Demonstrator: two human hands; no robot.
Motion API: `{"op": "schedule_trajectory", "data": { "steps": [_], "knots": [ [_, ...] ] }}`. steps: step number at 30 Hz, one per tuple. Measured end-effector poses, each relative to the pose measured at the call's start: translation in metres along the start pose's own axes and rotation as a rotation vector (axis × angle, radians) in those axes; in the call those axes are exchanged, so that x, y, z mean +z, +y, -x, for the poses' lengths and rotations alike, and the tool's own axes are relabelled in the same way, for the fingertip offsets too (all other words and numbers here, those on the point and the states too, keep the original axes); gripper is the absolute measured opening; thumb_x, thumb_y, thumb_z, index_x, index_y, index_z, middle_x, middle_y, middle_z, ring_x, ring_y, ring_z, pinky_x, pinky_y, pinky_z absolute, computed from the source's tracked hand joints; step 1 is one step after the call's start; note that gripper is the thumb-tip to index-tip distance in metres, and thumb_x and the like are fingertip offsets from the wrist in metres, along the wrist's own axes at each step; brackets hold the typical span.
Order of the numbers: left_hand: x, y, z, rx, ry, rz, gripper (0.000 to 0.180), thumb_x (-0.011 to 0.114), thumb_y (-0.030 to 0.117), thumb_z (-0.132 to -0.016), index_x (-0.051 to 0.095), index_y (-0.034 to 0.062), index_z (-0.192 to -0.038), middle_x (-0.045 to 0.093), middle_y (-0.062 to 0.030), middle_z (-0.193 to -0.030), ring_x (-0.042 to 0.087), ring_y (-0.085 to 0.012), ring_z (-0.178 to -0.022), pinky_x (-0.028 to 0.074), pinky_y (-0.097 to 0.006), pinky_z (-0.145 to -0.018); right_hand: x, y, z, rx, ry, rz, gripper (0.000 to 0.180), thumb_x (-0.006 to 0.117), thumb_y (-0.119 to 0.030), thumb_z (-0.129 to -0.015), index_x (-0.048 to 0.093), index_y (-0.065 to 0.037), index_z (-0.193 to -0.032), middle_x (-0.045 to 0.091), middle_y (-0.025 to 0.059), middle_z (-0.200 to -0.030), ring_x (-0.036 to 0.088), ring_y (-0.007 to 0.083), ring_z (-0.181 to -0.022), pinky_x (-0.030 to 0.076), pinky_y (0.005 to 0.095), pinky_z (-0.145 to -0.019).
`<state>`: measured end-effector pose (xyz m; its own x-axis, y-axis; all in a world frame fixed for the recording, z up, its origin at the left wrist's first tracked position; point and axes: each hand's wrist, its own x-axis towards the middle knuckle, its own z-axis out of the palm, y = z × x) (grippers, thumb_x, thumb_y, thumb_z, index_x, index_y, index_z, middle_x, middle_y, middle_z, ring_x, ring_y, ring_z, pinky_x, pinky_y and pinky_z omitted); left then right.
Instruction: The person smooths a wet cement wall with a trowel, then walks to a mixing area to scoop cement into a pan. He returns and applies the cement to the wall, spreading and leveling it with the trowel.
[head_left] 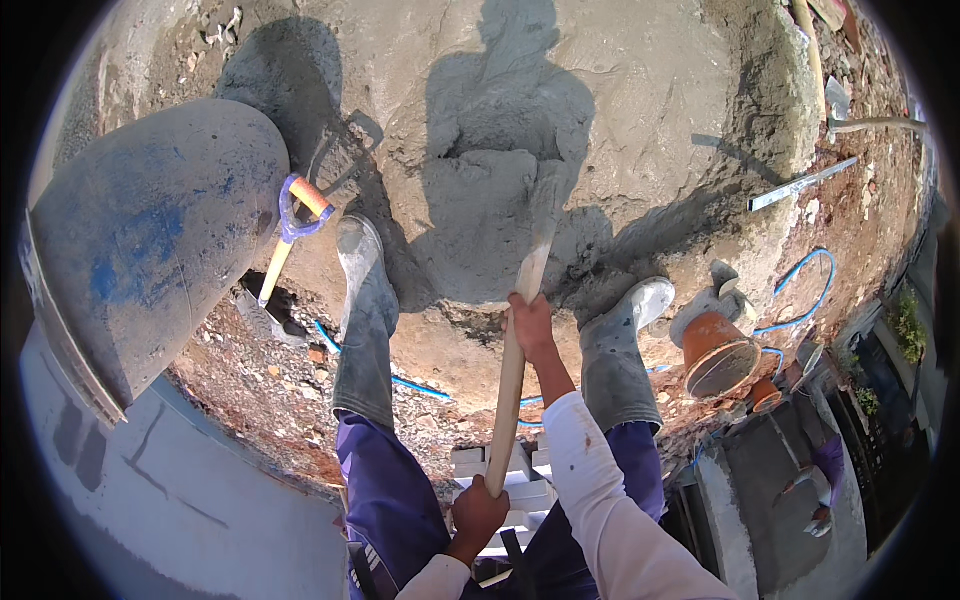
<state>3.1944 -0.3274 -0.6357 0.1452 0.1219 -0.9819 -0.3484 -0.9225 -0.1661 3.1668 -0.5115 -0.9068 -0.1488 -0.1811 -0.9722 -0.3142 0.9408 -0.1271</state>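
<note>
A long wooden handle [507, 400] runs up the middle, its far end caked with mortar. The tool's head is hidden in the wet grey mortar [640, 110], so its kind cannot be told. My left hand [480, 515] is closed round the near end of the handle. Farther up, my right hand [530, 325] wraps round the same handle. In front of my hands the mortar has a hollow with a thick lump [480, 200] below it. My shadow falls across it. My mortar-smeared boots, the left [365, 290] and the right [625, 330], stand either side of the handle.
A large grey drum [180, 240] lies at left beside a shovel's purple-and-orange D-grip [305, 205]. An orange bucket [720, 360], blue hose [822, 252] and metal bar [800, 185] lie at right. Another wooden-handled tool [875, 124] is farther off. A person [825, 480] shows at lower right.
</note>
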Motion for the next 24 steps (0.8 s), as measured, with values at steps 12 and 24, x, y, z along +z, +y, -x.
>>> {"op": "schedule_trajectory", "data": {
  "steps": [12,24],
  "knots": [
    [-0.054,0.128,-0.128,0.365,0.096,0.012,0.032,0.071,0.026,-0.081,0.061,0.0026,-0.100,0.072,-0.0207,-0.081,0.073,-0.0409,-0.076,0.059,-0.053,-0.070,-0.067,-0.193,-0.098,-0.344,0.182,-0.048,0.032,0.065,-0.025,-0.093,0.048,0.000,-0.104,0.058,0.0102,-0.081,0.058,0.0185,-0.055,0.052,0.0382,-0.047],
    [0.026,-0.048,0.068,-0.024,-0.030,-0.026,0.038,0.074,0.030,-0.077,0.065,-0.0027,-0.095,0.070,-0.0268,-0.082,0.072,-0.0445,-0.081,0.058,-0.054,-0.077,-0.048,0.058,0.083,0.017,0.002,-0.129,0.027,0.063,-0.017,-0.094,0.051,0.002,-0.109,0.057,0.0082,-0.074,0.061,0.0180,-0.055,0.051,0.0341,-0.048]
  ]
}}
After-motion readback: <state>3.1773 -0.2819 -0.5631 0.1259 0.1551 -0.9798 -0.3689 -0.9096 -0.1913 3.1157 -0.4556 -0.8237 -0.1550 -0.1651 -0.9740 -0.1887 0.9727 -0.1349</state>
